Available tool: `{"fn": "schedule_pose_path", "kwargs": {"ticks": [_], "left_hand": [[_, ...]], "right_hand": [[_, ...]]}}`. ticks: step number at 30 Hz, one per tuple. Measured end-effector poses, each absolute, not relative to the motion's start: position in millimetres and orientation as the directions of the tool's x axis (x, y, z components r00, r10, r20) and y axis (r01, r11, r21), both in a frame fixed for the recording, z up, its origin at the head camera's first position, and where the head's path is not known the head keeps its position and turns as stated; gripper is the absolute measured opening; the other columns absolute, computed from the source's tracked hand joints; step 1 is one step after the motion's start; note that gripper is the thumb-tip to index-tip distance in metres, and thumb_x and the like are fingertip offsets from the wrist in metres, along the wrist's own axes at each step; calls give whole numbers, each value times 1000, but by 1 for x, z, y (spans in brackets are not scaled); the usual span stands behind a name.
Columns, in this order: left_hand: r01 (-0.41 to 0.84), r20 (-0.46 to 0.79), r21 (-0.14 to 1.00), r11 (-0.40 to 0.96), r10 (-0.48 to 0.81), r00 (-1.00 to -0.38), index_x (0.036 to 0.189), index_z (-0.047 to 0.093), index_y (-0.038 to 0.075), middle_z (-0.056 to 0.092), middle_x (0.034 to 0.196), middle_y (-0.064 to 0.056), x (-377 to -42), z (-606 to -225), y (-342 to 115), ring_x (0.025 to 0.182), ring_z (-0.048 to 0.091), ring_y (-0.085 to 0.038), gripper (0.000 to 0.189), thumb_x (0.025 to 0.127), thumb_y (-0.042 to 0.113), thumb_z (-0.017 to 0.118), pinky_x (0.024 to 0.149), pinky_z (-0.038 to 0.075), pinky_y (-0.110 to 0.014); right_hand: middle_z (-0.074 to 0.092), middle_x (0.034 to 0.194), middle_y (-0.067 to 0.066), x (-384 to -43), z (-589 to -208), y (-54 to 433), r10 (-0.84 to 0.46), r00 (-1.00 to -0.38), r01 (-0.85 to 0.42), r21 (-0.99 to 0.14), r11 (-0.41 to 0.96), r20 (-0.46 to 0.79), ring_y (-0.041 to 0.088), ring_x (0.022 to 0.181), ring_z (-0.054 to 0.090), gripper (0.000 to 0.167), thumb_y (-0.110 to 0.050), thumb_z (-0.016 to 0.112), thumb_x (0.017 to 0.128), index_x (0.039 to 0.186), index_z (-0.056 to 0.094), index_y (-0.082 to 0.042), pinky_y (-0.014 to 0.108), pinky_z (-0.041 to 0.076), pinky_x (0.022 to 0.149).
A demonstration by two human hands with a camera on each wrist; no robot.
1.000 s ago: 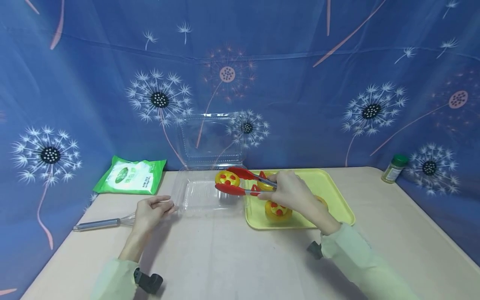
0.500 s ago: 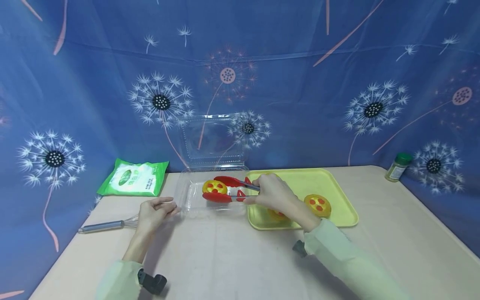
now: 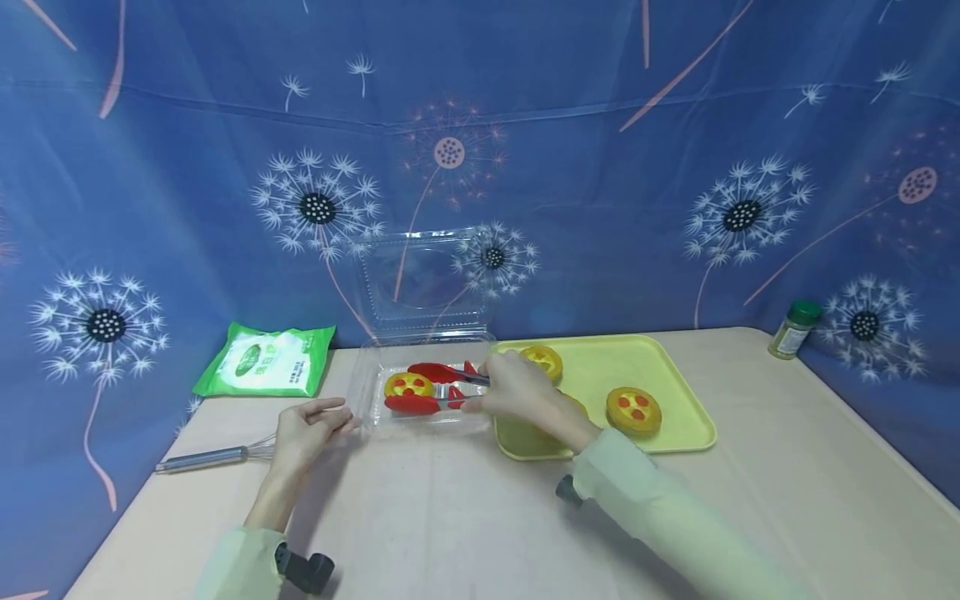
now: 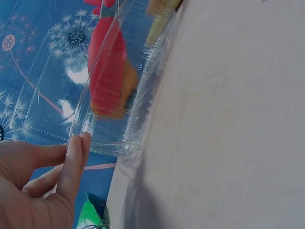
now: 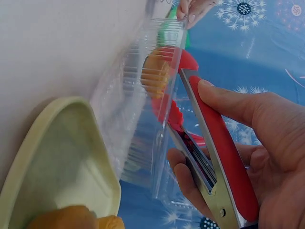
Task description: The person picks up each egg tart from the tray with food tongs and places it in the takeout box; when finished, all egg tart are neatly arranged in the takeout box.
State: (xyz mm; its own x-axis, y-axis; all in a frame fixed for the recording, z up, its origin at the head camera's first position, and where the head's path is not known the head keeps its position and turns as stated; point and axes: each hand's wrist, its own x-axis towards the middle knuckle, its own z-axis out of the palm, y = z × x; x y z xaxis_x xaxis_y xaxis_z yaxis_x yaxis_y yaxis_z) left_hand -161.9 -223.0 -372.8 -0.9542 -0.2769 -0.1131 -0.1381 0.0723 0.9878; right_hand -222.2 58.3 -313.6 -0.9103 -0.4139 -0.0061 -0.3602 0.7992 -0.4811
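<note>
My right hand (image 3: 517, 388) grips metal tongs with red tips (image 3: 414, 405), its thumb on the red handle (image 5: 224, 157) in the right wrist view. Between the tips is a yellow egg tart (image 3: 408, 384) with red spots, low inside the left part of a clear plastic clamshell container (image 3: 360, 400), its lid (image 3: 423, 279) raised at the back. My left hand (image 3: 303, 433) pinches the container's near-left rim between thumb and fingers, as the left wrist view shows. More tarts lie on a yellow tray (image 3: 600, 358): one at the back (image 3: 543, 361), one at right (image 3: 633, 411), one partly behind my right hand.
A green and white packet (image 3: 266, 361) lies at the back left. In front of it is a whisk (image 3: 206, 459), its wires partly behind my left hand. At the far right back stands a small green-capped jar (image 3: 795, 329). A blue dandelion-print cloth (image 3: 600, 208) hangs behind the table.
My right hand has moved left with the tongs, bringing the tart from the container's right side to its left part, lower. The left hand stays at the rim.
</note>
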Motion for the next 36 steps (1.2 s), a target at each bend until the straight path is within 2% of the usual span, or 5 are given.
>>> {"fn": "schedule_pose_path", "kwargs": {"ticks": [7, 15, 24, 31, 36], "left_hand": [[-126, -103, 990, 63, -283, -954, 128, 47, -21, 73, 84, -6, -161, -374, -224, 67, 69, -3, 39, 93, -5, 57, 71, 61, -19], [-118, -93, 990, 70, -290, -953, 127, 48, -21, 74, 86, -9, -163, -373, -224, 66, 69, -3, 38, 94, -5, 57, 73, 62, -22], [-119, -94, 990, 73, -286, -954, 127, 47, -21, 73, 85, -8, -163, -373, -224, 66, 69, -4, 39, 93, -5, 56, 73, 62, -22], [-123, -88, 987, 107, -284, -955, 127, 49, -20, 73, 85, -6, -163, -373, -224, 67, 69, -2, 37, 95, -3, 55, 75, 62, -23], [-123, -88, 986, 108, -282, -955, 127, 49, -20, 73, 84, -6, -163, -374, -224, 67, 69, -2, 37, 95, -4, 55, 74, 62, -23]], "right_hand": [[32, 55, -4, -227, -318, 43, -436, -900, -367, -516, 774, -13, 11, 44, 29, 34, -30, 88, 72, 66, 61, -9, 20, 21, 39], [29, 50, -6, -231, -319, 34, -462, -886, -394, -491, 777, -21, 9, 42, 28, 38, -31, 88, 71, 63, 61, -5, 19, 20, 37], [27, 49, -6, -236, -320, 34, -472, -881, -394, -512, 763, -24, 9, 42, 26, 47, -28, 90, 69, 56, 49, -8, 19, 20, 38], [31, 51, -5, -240, -321, 40, -459, -887, -362, -535, 763, -53, 11, 45, 31, 38, -32, 90, 68, 64, 62, -7, 20, 24, 39], [36, 52, -4, -240, -317, 49, -459, -886, -337, -580, 741, -71, 12, 47, 34, 36, -32, 89, 70, 70, 63, -8, 21, 26, 41]]}}
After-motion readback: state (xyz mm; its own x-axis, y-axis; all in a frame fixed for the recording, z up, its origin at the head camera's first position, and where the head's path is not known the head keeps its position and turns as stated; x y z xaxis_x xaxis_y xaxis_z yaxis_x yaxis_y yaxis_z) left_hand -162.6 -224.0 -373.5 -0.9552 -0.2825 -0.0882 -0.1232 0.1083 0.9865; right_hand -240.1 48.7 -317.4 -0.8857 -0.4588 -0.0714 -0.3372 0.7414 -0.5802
